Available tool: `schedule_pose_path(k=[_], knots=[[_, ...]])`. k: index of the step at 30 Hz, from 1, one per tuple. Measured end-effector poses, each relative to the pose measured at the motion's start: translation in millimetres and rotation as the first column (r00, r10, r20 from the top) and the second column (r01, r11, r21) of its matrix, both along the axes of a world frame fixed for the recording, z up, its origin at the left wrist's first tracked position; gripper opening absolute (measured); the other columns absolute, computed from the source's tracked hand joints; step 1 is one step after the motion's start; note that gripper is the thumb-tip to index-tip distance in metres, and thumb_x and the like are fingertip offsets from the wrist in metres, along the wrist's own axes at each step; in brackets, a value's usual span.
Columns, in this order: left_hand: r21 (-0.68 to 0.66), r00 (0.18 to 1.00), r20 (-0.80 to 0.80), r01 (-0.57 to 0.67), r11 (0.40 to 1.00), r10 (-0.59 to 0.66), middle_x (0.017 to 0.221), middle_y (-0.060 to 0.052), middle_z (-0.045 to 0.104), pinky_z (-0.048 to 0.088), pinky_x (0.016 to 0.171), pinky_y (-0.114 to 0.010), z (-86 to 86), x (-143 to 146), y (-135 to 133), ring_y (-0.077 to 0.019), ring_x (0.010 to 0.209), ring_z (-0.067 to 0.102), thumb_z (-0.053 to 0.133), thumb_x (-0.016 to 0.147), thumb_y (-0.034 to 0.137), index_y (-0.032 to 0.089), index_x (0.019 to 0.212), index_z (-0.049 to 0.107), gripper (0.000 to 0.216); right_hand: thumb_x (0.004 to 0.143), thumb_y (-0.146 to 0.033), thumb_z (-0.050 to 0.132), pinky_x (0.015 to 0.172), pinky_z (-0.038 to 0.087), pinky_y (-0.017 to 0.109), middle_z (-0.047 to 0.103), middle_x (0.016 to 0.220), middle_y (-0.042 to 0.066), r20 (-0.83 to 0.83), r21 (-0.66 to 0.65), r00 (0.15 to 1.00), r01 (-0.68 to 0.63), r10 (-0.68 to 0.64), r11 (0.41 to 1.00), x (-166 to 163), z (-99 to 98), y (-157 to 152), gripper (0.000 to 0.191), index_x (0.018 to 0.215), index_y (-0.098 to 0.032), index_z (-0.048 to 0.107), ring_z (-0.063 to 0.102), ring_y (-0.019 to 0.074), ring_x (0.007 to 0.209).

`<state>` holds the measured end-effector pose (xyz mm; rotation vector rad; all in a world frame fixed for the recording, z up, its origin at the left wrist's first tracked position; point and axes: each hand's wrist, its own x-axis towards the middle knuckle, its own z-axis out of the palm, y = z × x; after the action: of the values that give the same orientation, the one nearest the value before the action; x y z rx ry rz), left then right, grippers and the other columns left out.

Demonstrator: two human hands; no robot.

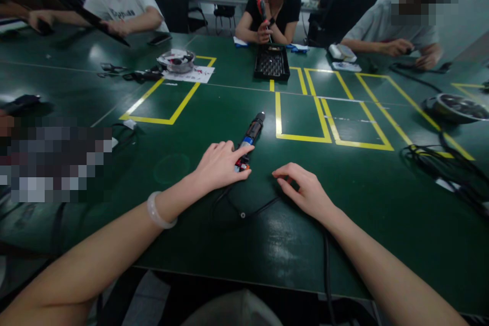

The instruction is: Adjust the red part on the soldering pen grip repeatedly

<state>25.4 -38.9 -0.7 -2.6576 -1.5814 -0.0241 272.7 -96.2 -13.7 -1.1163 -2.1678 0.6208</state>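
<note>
A dark electric screwdriver, with a blue band and reddish inner parts exposed at its rear, lies slanted on the green table, its tip facing away from me. My left hand is closed around the rear part, index finger and thumb along its right side; the palm hides some of it. To the right, apart from the tool, my right hand hovers low with fingers curled and thumb and index tips close together. Anything between those tips is too small to make out. A thin black cord with a small ring runs between the hands.
Yellow tape rectangles mark the table. Farther off are a black tray and a clear bowl on paper. Coiled cable and a round metal part lie right. Several people sit around, one holding a red-handled tool.
</note>
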Motion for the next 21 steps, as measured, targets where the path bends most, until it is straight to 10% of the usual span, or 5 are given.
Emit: schedule_pose_path(k=[21], knots=[[-0.001, 0.812, -0.133, -0.574, 0.819, 0.569, 0.135, -0.022, 0.052, 0.016, 0.101, -0.06, -7.4, -202.3, 158.6, -0.0444, 0.121, 0.043, 0.031, 0.088, 0.063, 0.02, 0.15, 0.036, 0.075, 0.095, -0.017, 0.048, 0.083, 0.052, 0.036, 0.067, 0.099, 0.008, -0.003, 0.018, 1.0, -0.019, 0.019, 1.0, -2.5, -6.1, 1.2, 0.016, 0.105, -0.021, 0.061, 0.062, 0.0206, 0.094]])
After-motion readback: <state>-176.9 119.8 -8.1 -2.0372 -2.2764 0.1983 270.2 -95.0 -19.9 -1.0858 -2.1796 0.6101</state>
